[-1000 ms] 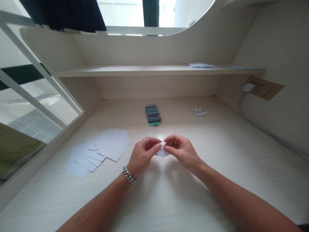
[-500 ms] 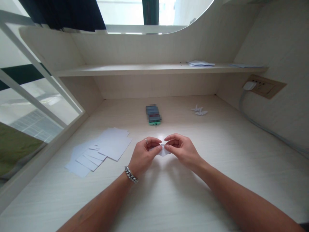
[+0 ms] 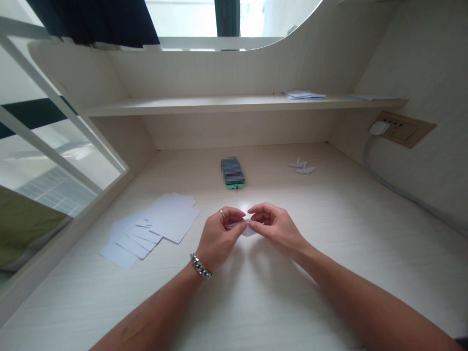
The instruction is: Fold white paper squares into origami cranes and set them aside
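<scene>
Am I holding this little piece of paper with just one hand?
No, the left hand and the right hand both pinch the small paper between them.

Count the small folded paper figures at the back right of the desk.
2: a rear figure and a front figure, close together. Another could be hidden behind them. The paper in the left hand and right hand isn't counted.

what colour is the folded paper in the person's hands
White; the folded paper shows best in the head view, between the thumbs.
</scene>
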